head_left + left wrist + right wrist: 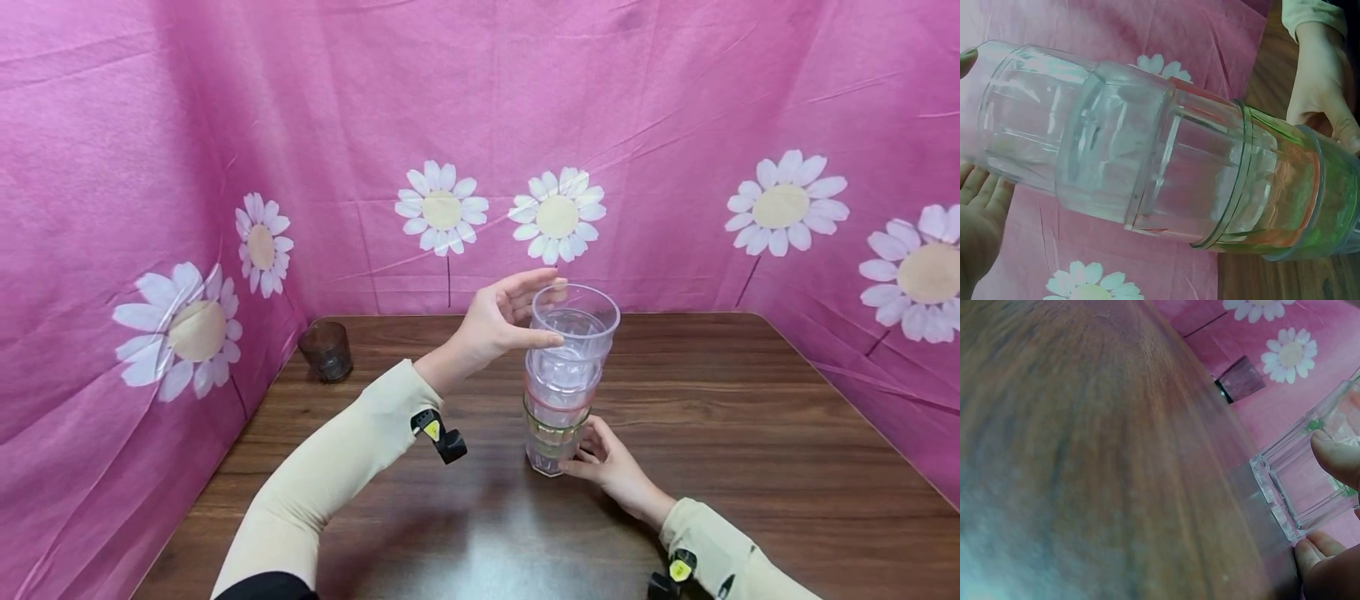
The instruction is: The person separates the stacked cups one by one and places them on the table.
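A tall stack of nested clear plastic cups (558,400) stands upright on the wooden table, its base at the tabletop in the right wrist view. Red, green and orange tints show among the cups. At the upper end my left hand (491,323) holds the top cup (1029,112) by its rim, thumb on the near side and fingers on the far side. Low on the stack, my right hand (615,471) grips the bottom cup (1307,481) from the right, its thumb (1335,456) across the wall; some of its fingers are hidden behind the cups.
A dark tinted glass (327,354) stands at the table's far left corner. Pink cloth (360,125) printed with daisies hangs behind and at both sides of the brown wooden table (720,400).
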Tool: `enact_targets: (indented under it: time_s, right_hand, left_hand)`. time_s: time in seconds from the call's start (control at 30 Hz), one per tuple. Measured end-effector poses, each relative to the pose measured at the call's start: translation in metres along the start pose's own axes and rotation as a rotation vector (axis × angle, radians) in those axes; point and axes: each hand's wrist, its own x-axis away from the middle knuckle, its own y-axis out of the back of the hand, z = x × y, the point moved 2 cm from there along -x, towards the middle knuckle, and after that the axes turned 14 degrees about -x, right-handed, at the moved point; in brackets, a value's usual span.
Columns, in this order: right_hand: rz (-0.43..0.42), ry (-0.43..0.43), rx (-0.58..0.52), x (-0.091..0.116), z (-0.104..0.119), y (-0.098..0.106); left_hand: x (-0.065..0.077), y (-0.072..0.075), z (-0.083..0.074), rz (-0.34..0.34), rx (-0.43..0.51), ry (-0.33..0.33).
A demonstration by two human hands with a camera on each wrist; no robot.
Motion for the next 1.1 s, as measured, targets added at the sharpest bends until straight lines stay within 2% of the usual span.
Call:
enact_targets:
  time_s: [0.13,0.27,0.47,0.7,0.87,1.1]
  right_hand:
    - [-0.003,-0.004,0.001,-0.0004,-0.0016,0.0005]
    - [-0.006,-0.018,0.003,-0.0008,-0.0035,0.0012]
    - [-0.015,-0.024,-0.001,-0.0014,-0.0044,0.0019]
    - [-0.006,-0.007,-0.009,-0.0007,-0.0045,0.0012]
    - [-0.011,-0.013,-0.017,-0.001,-0.0041,0.0013]
    - [0.002,0.002,-0.019,-0.0007,-0.0009,0.0005]
  left_hand:
    - [0.0019,0.0017,0.0007,0.05,0.029,0.029]
    - [0.0037,0.0003,-0.0001,0.073,0.01,0.038]
    - [0.0039,-0.0025,-0.0031,0.04,-0.085,0.036]
    - [0.0033,-0.0036,-0.0027,-0.002,-0.159,-0.023]
    - [0.0009,-0.0024,-0.0069,-0.028,-0.163,-0.061]
    - [-0.0001,-0.0027,-0.0087,-0.006,-0.147,-0.038]
